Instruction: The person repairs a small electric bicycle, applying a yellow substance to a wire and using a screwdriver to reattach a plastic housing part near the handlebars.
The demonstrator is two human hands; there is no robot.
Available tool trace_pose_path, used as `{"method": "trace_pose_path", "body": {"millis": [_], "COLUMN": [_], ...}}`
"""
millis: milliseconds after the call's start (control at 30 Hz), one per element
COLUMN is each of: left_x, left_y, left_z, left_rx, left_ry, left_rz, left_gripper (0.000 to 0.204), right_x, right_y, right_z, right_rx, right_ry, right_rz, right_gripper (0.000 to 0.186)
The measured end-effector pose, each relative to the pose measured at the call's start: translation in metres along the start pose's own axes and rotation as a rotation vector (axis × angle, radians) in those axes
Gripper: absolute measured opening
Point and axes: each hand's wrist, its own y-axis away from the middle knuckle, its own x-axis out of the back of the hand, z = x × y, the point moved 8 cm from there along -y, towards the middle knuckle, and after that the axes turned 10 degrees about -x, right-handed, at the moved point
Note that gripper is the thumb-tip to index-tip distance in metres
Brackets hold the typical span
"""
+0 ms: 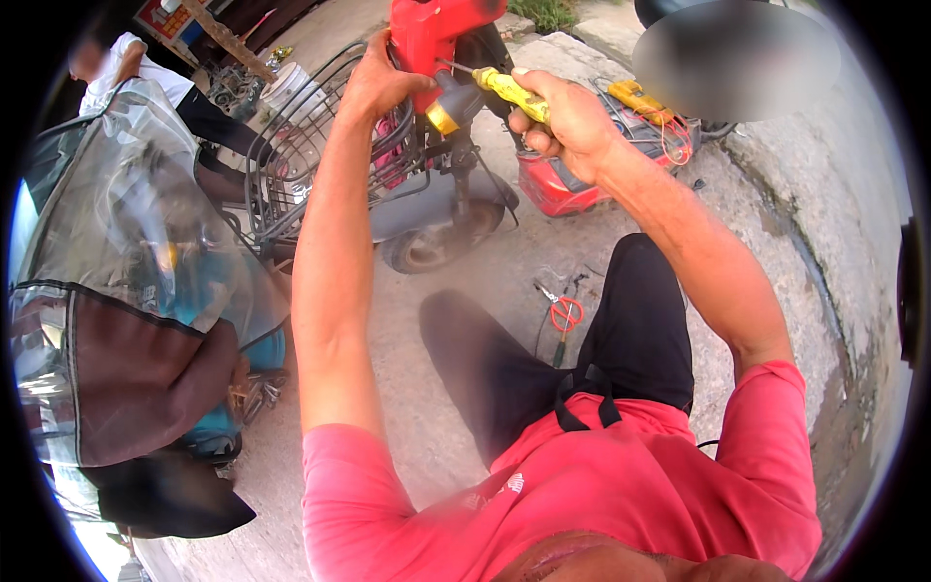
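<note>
My left hand [376, 85] grips the edge of a red scooter front panel [417, 39], its thumb reaching across the lower part. In my right hand [578, 124] is a screwdriver [514, 94] with a yellow handle, fingers wrapped round it. The thin shaft points left, and its tip meets the red panel just beside my left thumb. Whether it sits in a screw is too small to tell. Below the panel is a dark round lamp-like part with a yellow-gold face [442, 118]. A black wire basket [291, 160] stands left of it, partly behind my left forearm.
Red-handled scissors [565, 312] and a green-handled tool [560, 351] lie on the concrete between my legs. A yellow multimeter [640, 100] with wires rests on a red body part [562, 184]. At left stands a vehicle with a clear rain cover [136, 213]; behind are a white bucket [291, 94] and a person [160, 73].
</note>
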Motion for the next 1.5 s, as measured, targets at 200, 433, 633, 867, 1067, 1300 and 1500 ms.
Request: {"method": "trace_pose_path", "body": {"millis": [200, 433, 633, 867, 1067, 1300, 1500], "left_x": [0.003, 0.000, 0.000, 0.001, 0.013, 0.029, 0.030], "left_y": [0.005, 0.001, 0.000, 0.005, 0.009, 0.015, 0.084], "left_z": [0.003, 0.001, -0.009, 0.002, 0.006, 0.018, 0.057], "left_rx": [0.013, 0.013, -0.015, 0.001, -0.075, 0.036, -0.025], "left_ry": [-0.005, -0.031, 0.023, 0.046, -0.135, -0.023, 0.246], "left_rz": [0.005, -0.003, 0.009, 0.023, 0.085, 0.271, 0.502], "left_gripper": [0.109, 0.112, 0.113, 0.105, 0.105, 0.098, 0.069], "right_x": [-0.018, 0.002, -0.004, 0.033, 0.036, 0.039, 0.034], "right_y": [0.027, -0.014, -0.014, 0.033, 0.069, 0.072, 0.069], "right_z": [-0.039, -0.004, 0.023, 0.091, 0.280, 0.383, 0.360], "right_rx": [0.535, -0.039, -0.244, -0.217, -0.583, -0.733, -0.411], "right_ry": [1.319, 0.056, -0.492, -0.487, -0.757, 0.124, 0.765], "right_rz": [0.324, -0.144, -0.284, -0.428, -0.401, -0.084, -0.157], "right_gripper": [0.046, 0.034, 0.026, 0.036, 0.033, 0.042, 0.048]}}
